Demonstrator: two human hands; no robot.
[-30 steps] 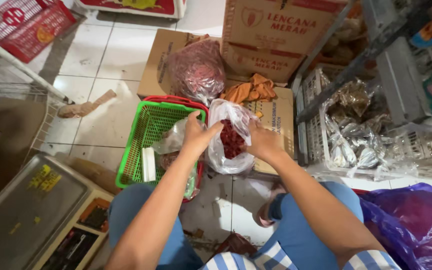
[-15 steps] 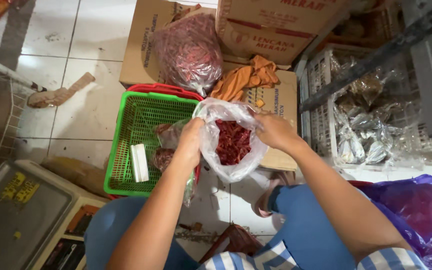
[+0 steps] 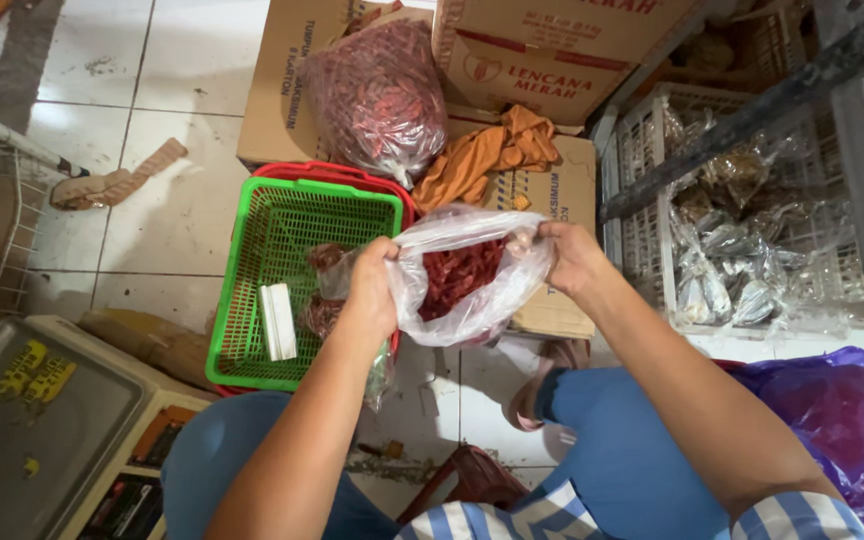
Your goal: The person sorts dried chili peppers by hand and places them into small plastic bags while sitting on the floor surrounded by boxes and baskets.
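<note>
Here, left hand and right hand each pinch the rim of a clear bag of dried chillies; green basket at nine o'clock.

green basket on floor; orange cloth on cardboard box; purple bag right

You stand over a white tiled floor, scuffed and dirty at the joints. Cardboard boxes are stacked ahead of you. A white crate and a metal shelf stand at right, a grey scale at lower left.
</note>
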